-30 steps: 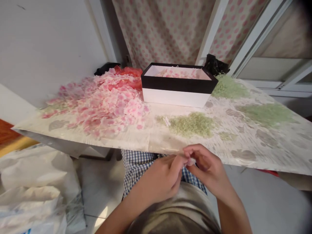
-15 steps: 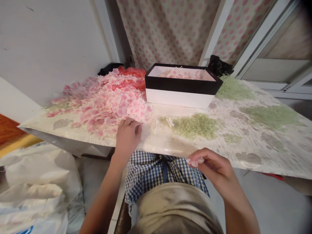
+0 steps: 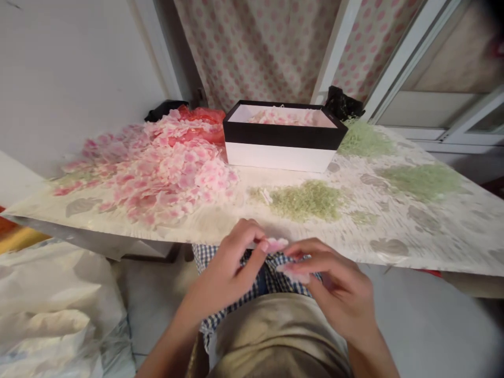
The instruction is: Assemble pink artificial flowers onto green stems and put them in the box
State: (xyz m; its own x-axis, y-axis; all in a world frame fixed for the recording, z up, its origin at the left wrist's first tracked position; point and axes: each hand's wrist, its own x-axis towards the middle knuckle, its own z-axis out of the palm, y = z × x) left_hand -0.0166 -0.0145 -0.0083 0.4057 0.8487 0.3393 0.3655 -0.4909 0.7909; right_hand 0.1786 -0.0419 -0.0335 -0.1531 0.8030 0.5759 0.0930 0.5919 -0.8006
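Observation:
Between thumb and fingers, my left hand (image 3: 240,257) pinches a small pink and white artificial petal piece (image 3: 276,244). Close beside it, my right hand (image 3: 334,283) grips another pale pink petal piece (image 3: 294,274). Both hands are just in front of the table edge, above my lap. A big heap of pink petal pieces (image 3: 169,173) spreads over the left of the table. Beyond my hands lies a pile of small green stem-like pieces (image 3: 309,200), too fine to make out singly.
A black and white box (image 3: 281,152) with pink pieces inside stands at the back of the table. More green piles (image 3: 425,181) lie to the right. A red plastic bag (image 3: 205,123) sits behind the heap. White bags (image 3: 63,294) are on the floor at left.
My left hand has left the edge of the petal heap and come right, now with a petal piece. My right hand has moved slightly left, still holding its petals. The view has shifted a little.

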